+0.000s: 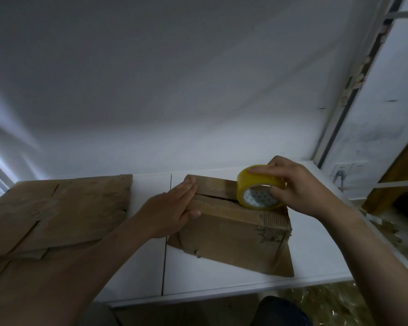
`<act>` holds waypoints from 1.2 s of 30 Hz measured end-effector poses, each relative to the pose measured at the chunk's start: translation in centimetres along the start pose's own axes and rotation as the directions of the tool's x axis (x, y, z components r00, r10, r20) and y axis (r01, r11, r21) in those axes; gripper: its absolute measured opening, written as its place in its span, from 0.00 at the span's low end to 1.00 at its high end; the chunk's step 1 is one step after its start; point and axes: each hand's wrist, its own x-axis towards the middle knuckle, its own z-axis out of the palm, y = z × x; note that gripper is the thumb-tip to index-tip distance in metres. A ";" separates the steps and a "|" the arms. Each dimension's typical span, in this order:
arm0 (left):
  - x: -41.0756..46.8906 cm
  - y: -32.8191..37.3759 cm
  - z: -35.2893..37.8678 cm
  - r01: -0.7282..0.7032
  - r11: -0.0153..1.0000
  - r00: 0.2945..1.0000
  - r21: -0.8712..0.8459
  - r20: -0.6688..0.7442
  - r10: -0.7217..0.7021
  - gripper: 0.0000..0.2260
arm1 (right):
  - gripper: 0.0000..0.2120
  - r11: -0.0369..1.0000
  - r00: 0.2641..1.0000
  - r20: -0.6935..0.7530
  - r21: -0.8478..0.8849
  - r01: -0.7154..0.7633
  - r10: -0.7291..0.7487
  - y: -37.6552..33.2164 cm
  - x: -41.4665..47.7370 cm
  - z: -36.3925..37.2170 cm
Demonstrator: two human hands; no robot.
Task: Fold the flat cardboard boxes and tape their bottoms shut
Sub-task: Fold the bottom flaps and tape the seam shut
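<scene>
**Tape roll set at the seam's end; flaps held shut**

The folded box stands on the white table, its closed flaps turned upward. The left hand is laid on the box's left end with fingers straight and together, pressing the flaps down, while the thumb is hooked over the near edge. The right hand is closed round the yellow tape roll, which is stood on edge at the right end of the box's top, right on the seam between the two flaps. A dark gap can be seen along that seam. The flat cardboard boxes waiting to be folded are stacked to the left of the box, well apart from it.

Taping appears to be at its very start; whether the tape end is already stuck down cannot be told.

Several failures are to be guarded against. If pressure from the left hand is eased, the flaps may spring apart and the gap be taped open. If the roll is drawn off line, one flap may be missed by the strip. The box's right corner looks torn and ragged, so poor adhesion there is likely. If the roll is pulled hard, the light box may be dragged across the table.
</scene>
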 end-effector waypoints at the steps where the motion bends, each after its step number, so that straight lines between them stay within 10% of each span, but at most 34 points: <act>1: -0.1 0.1 0.0 0.003 1.000 1.000 -0.005 0.002 -0.003 0.35 | 0.27 0.999 1.000 0.027 -0.049 -0.013 0.014 -0.4 0.2 0.0; 6: -0.1 0.2 0.2 -0.006 0.998 1.000 -0.058 -0.001 0.006 0.46 | 0.25 0.970 0.997 0.078 -0.245 0.001 0.019 -2.3 0.6 0.2; 13: 0.1 2.0 -0.6 0.048 0.994 0.986 0.096 0.153 -0.062 0.31 | 0.25 0.930 0.998 0.068 -0.367 0.013 0.013 -3.5 1.2 1.0; 21: 1.7 6.8 0.3 -0.057 0.994 0.998 0.096 0.046 0.053 0.37 | 0.27 0.934 0.997 0.077 -0.356 0.024 0.004 -3.2 1.6 2.1; 28: 1.9 7.0 0.9 -0.018 0.996 1.000 0.092 -0.020 0.020 0.37 | 0.29 0.966 0.985 -0.169 0.257 -0.001 0.046 -1.2 -0.4 2.3; 36: 1.7 7.3 1.1 0.003 0.996 1.000 0.084 -0.030 0.000 0.37 | 0.32 0.982 0.994 -0.107 0.183 0.050 -0.030 0.7 -1.5 2.0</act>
